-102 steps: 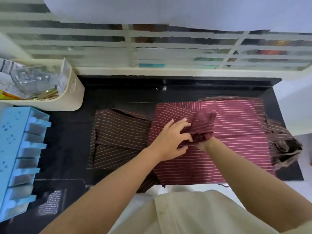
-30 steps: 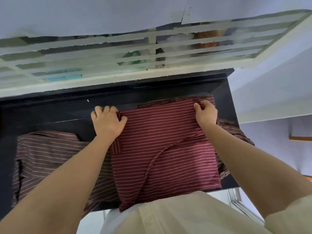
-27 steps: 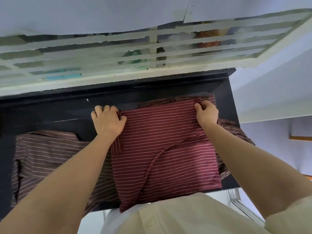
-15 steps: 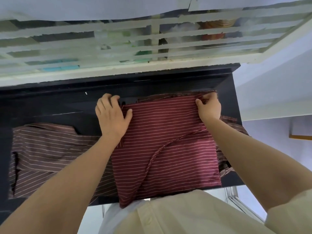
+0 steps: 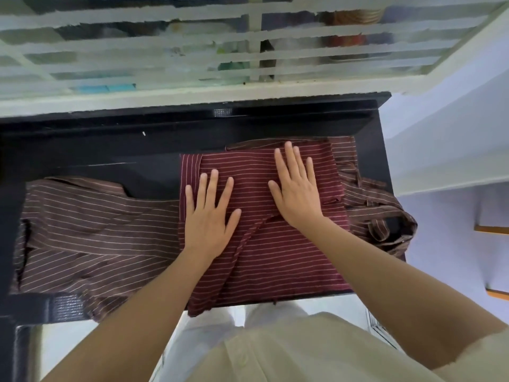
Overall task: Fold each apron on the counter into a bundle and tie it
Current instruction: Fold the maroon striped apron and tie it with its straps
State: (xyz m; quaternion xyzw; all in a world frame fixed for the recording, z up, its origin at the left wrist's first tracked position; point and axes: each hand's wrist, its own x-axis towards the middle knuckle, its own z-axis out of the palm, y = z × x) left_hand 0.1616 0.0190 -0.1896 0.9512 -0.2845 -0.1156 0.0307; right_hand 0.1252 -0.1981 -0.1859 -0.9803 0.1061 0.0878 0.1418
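A maroon striped apron (image 5: pixel 278 260) lies folded into a rectangle on the black counter (image 5: pixel 132 166), its near edge hanging a little over the front. My left hand (image 5: pixel 210 216) lies flat on its left half with fingers spread. My right hand (image 5: pixel 296 188) presses flat on its upper right part, fingers straight. A brown striped apron (image 5: pixel 91 235) is spread flat to the left, partly under the maroon one. Brown striped fabric with straps (image 5: pixel 377 213) sits bunched at the right, beside and under the maroon apron.
A white louvred window (image 5: pixel 220 51) runs along the back of the counter. The counter's right edge (image 5: pixel 385 166) meets a pale wall. Its front edge is just before my cream shirt (image 5: pixel 289 354).
Both hands let go of the maroon apron's far corners and moved toward me onto its top, now lying flat with fingers straight. The camera tilted slightly downward.
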